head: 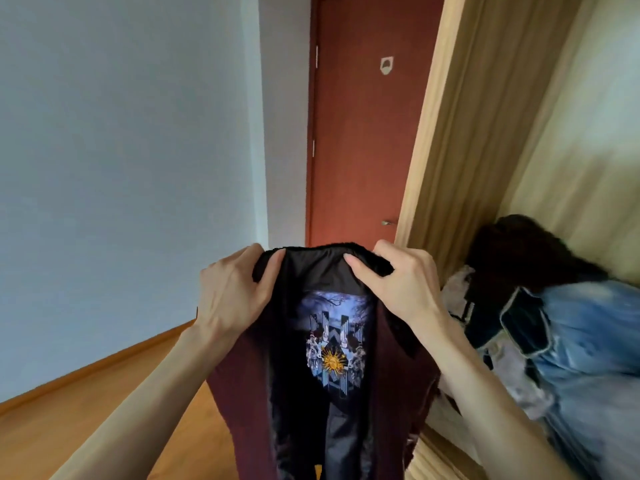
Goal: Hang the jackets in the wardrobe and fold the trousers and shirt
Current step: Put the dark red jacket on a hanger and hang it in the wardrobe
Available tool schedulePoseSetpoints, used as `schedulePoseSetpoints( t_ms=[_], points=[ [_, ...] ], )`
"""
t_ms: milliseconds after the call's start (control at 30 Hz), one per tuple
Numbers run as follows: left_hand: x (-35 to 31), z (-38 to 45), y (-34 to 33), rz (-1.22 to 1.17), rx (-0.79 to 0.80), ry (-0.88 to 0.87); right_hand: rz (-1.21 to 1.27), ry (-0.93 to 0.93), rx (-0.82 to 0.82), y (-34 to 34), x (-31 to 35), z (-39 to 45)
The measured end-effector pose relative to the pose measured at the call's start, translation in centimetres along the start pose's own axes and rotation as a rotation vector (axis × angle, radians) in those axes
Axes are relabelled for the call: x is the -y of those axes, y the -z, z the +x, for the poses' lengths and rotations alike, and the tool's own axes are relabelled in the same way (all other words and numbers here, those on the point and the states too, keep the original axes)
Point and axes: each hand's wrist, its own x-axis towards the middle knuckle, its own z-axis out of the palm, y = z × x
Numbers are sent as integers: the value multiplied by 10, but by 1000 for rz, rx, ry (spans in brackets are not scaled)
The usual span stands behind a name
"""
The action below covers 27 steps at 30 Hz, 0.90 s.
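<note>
Both hands, left (230,292) and right (398,282), pinch the jacket (332,341) collar, held up mid-air before the wardrobe (460,140). Looks soft, limp, fairly heavy; lining likely slippery. Best held at collar or shoulders for hanging.

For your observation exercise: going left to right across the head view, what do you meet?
Wall → left hand → jacket → right hand → wardrobe door → denim garment.

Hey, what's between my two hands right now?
In the head view, the jacket's black collar spans the gap between the left hand and right hand, each gripping one end; a printed patch hangs just below.
</note>
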Motion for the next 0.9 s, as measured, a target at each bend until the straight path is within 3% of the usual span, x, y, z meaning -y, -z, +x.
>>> schedulePoseSetpoints(
  t_ms=[267, 533, 767, 900],
  points=[
    [-26, 77, -75, -223, 43, -224, -272, -84, -46, 43, -58, 25],
    [-63, 133, -119, -413, 41, -420, -573, -154, -77, 76, -74, 36],
    [-118, 175, -156, -502, 62, -472, -754, -226, -104, 117, -94, 55],
    [-160, 202, -162, -533, 18, -485, -735, -344, -100, 145, -113, 68]
  ],
)
